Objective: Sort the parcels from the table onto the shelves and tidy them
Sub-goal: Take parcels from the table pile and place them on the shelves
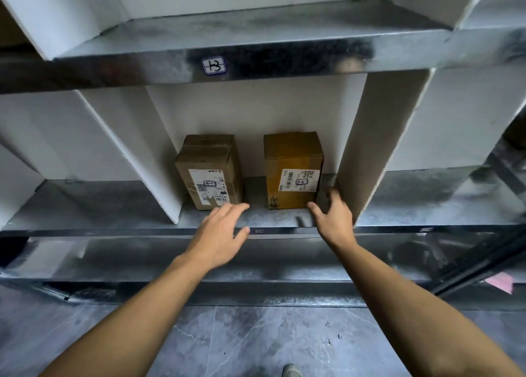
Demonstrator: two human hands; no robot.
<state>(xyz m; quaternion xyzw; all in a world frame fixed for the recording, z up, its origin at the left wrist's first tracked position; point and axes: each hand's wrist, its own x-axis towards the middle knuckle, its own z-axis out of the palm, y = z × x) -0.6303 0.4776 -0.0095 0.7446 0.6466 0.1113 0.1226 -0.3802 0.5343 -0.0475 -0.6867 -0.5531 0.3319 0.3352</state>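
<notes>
Both boxes stand upright on the shelf [273, 220] just beyond the grips, with a gap between them. The left grip [219, 234] is released, fingers straight, tips at the brown box's [209, 168] lower front; I cannot tell whether they touch. The right grip [334, 220] is released too, thumb at the yellow box's [293, 166] front corner, fingers loose between box and divider [378, 149]. To tidy well, push low and flat so neither box tips, squaring the fronts to the shelf edge with labels outward.
</notes>
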